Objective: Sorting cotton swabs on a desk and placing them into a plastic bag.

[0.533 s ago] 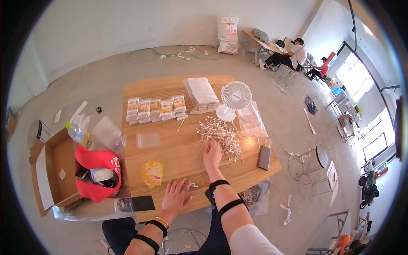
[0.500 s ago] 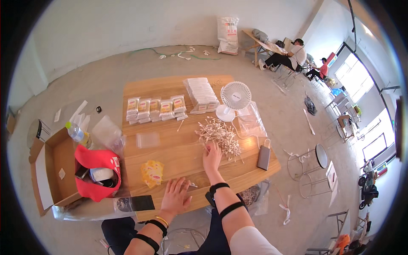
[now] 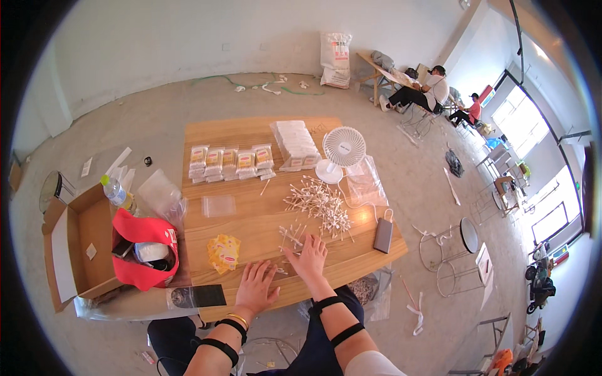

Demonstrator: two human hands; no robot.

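Note:
My left hand (image 3: 256,288) rests flat near the front edge of the wooden table (image 3: 251,213), fingers spread. Just right of its fingertips lie a few cotton swabs (image 3: 281,271). Fingers apart, my right hand (image 3: 307,260) reaches over the tabletop beside a small scatter of swabs (image 3: 291,235); I see nothing held in it. Beyond it spreads a large loose pile of cotton swabs (image 3: 321,207). Left of my left hand lies a stack of yellow printed cards (image 3: 224,253). Clear plastic bags (image 3: 218,205) lie flat farther up the table.
Filled swab packets (image 3: 229,163) form a row at the back, beside a stack of white packs (image 3: 295,145). A white fan (image 3: 344,148) and grey power bank (image 3: 383,235) stand right. Left are a red bag (image 3: 135,276), cardboard box (image 3: 88,235) and bottle (image 3: 118,194). People sit far right.
My right hand has drawn back from the pile toward me and opened. A small group of swabs now lies apart from the pile, near its fingers. My left hand stays about where it was.

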